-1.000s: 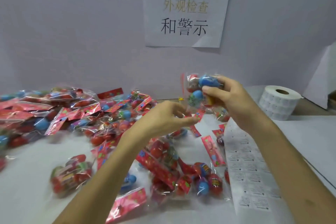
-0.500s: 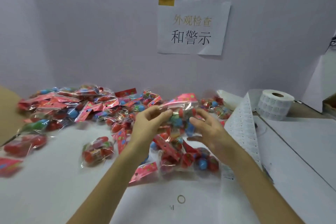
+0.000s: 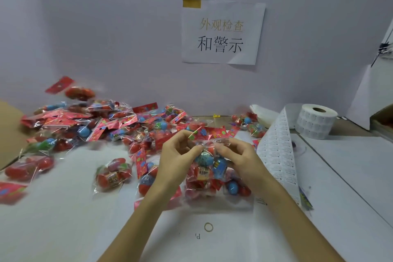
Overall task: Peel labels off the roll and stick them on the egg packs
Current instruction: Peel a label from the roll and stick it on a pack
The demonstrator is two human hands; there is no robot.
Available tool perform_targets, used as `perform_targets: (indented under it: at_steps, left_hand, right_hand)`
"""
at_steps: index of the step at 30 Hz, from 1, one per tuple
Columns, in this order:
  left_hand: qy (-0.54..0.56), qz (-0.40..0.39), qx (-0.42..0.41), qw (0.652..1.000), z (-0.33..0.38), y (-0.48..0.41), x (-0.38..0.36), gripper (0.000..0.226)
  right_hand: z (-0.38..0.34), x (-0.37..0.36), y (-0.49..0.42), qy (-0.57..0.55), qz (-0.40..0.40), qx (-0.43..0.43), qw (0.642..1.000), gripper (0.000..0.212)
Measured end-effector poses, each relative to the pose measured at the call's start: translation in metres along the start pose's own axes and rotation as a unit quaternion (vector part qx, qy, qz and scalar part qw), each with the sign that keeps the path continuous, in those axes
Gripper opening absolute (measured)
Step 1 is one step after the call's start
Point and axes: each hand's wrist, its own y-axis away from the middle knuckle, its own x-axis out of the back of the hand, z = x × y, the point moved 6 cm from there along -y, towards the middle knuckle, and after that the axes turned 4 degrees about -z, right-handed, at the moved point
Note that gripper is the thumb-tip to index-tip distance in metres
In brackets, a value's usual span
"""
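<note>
Both the left hand (image 3: 176, 156) and right hand (image 3: 241, 160) pinch one egg pack (image 3: 204, 160) with curled fingers (image 3: 192, 150), forearms converging.

Held egg pack (image 3: 209, 161): clear film bag with a red printed header uppermost and blue and red eggs inside. The left hand (image 3: 178, 155) and right hand (image 3: 242, 161) pinch its top over the near centre of the table (image 3: 63, 219). Heap of egg packs (image 3: 95, 125): same kind, piled along the far left. Single egg pack (image 3: 112, 173): lying apart, nearer the front edge. Label roll (image 3: 316, 121): white, standing on end, far right. Label strip (image 3: 278, 155): rows of printed labels, arching from beside the roll toward the near edge.
</note>
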Motion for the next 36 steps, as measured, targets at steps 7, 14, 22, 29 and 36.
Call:
perform_targets:
  at_steps: [7, 14, 22, 29, 36]
  left_hand:
    - [0.051, -0.078, 0.075, 0.993, -0.01, 0.005, -0.014, 0.038]
    - [0.109, -0.222, 0.153, 0.957, -0.017, 0.015, -0.03, 0.044]
    - [0.088, -0.223, 0.125, 0.963, -0.014, 0.013, -0.028, 0.044]
    - [0.069, -0.143, 0.135, 0.978, -0.017, 0.011, -0.021, 0.022]
    - [0.13, -0.073, 0.105, 0.983, -0.012, 0.008, -0.01, 0.018]
  right_hand:
    - [-0.001, 0.01, 0.0, -0.065, 0.041, 0.002, 0.997, 0.031]
    - [-0.002, 0.012, 0.0, -0.078, 0.056, 0.01, 0.995, 0.009]
    - [-0.002, 0.014, -0.001, -0.053, 0.063, 0.034, 0.996, 0.004]
    - [-0.002, 0.008, 0.0, 0.01, 0.05, 0.043, 0.998, 0.016]
    - [-0.001, -0.005, 0.005, 0.055, -0.039, 0.013, 0.998, 0.021]
